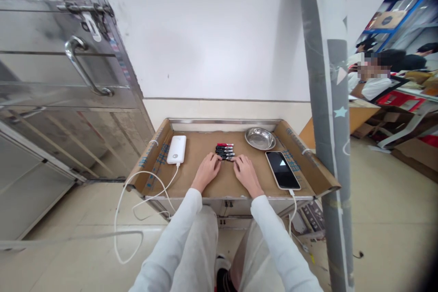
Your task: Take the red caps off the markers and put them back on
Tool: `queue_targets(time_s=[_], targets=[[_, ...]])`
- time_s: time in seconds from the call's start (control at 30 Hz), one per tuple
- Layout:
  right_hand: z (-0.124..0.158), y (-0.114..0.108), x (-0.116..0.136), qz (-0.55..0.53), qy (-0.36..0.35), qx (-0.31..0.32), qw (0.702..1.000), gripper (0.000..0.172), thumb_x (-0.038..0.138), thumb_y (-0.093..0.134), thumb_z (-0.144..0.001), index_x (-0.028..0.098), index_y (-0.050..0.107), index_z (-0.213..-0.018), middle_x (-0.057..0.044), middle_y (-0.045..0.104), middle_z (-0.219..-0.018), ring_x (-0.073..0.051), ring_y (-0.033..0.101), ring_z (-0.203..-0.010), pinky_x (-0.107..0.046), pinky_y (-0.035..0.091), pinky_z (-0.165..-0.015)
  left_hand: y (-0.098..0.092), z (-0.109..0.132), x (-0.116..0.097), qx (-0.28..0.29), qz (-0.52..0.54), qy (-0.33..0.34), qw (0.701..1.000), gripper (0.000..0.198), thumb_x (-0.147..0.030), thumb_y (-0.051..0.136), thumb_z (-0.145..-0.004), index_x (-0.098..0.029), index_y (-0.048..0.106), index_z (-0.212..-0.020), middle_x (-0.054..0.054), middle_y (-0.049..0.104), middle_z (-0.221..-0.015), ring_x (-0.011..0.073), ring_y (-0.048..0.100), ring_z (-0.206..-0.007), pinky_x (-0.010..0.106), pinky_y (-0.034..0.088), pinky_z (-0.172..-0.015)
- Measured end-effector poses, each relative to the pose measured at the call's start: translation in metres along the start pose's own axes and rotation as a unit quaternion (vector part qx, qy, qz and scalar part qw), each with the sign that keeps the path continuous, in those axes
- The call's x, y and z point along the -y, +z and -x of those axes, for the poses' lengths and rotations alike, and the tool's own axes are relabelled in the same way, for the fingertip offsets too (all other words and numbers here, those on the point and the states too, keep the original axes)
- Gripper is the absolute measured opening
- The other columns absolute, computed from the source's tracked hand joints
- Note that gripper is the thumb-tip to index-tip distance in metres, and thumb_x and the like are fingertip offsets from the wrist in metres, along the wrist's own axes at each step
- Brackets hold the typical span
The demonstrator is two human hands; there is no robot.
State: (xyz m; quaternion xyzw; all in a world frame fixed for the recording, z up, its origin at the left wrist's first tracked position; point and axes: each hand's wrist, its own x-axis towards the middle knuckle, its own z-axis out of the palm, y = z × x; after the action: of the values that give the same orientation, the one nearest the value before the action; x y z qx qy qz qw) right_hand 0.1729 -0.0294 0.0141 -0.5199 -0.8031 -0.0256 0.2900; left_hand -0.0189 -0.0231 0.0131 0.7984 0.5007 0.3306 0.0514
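Several black pens or markers (pixel 225 151), one with a red cap, lie in a row on the cardboard-lined table (pixel 191 178). My left hand (pixel 206 171) rests at the left end of the nearest pen, fingers curled and pinching it. Opposite it, my right hand (pixel 245 173) pinches the right end of that same pen. Both wrists lie on the cardboard.
A white power bank (pixel 176 149) with a white cable lies at the left. A steel dish (pixel 260 138) sits at the back right, a phone (pixel 282 169) on a cable below it. A metal cabinet (pixel 68 77) stands left, a grey pillar (pixel 328 114) right. People sit far right.
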Motion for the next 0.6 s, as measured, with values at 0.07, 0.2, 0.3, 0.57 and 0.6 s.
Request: queue_targets(time_s=[0.07,0.2,0.3,0.57,0.6], targets=[[-0.001,0.002,-0.001,0.002,0.003,0.005,1.0,0.024,0.02,0.036,-0.091,0.02,0.058,-0.101,-0.008,0.058,-0.096,-0.021,0.052,-0.089,-0.031,0.037,-0.08,0.002,-0.002,0.0,0.028,0.008,0.011,1.0,0.014,-0.022,0.044,-0.089,-0.021,0.055,-0.097,0.006,0.055,-0.097,0.0198,0.054,-0.093,0.035,0.045,-0.087],[0.001,0.007,-0.004,0.003,0.011,0.022,1.0,0.019,0.025,0.041,-0.091,0.021,0.059,-0.094,-0.007,0.058,-0.093,-0.022,0.052,-0.089,-0.031,0.037,-0.078,0.006,-0.002,0.004,0.038,0.032,0.003,0.999,0.013,-0.026,0.046,-0.09,-0.021,0.057,-0.091,0.005,0.055,-0.093,0.0194,0.054,-0.092,0.035,0.045,-0.087],[0.0,0.006,-0.005,-0.005,0.008,0.02,1.0,0.019,0.027,0.04,-0.092,0.021,0.058,-0.093,-0.007,0.059,-0.092,-0.021,0.052,-0.088,-0.031,0.037,-0.078,0.007,-0.003,0.006,0.024,0.04,0.005,0.999,0.013,-0.027,0.046,-0.09,-0.02,0.057,-0.091,0.004,0.056,-0.091,0.0187,0.054,-0.092,0.034,0.045,-0.086],[-0.023,0.015,-0.001,0.004,0.023,-0.037,0.999,0.03,0.03,0.03,-0.096,0.017,0.057,-0.101,-0.009,0.062,-0.095,-0.022,0.053,-0.09,-0.033,0.036,-0.082,0.014,-0.018,0.006,-0.076,0.016,-0.016,0.997,0.018,-0.027,0.038,-0.094,-0.02,0.053,-0.101,0.006,0.056,-0.097,0.0182,0.053,-0.095,0.035,0.044,-0.089],[-0.024,0.017,0.0,-0.003,0.012,-0.039,0.999,0.031,0.03,0.029,-0.097,0.017,0.057,-0.102,-0.009,0.062,-0.095,-0.022,0.054,-0.09,-0.033,0.036,-0.081,0.015,-0.019,0.006,-0.076,0.016,-0.009,0.997,0.019,-0.028,0.038,-0.095,-0.02,0.053,-0.102,0.005,0.056,-0.097,0.018,0.054,-0.095,0.035,0.045,-0.088]])
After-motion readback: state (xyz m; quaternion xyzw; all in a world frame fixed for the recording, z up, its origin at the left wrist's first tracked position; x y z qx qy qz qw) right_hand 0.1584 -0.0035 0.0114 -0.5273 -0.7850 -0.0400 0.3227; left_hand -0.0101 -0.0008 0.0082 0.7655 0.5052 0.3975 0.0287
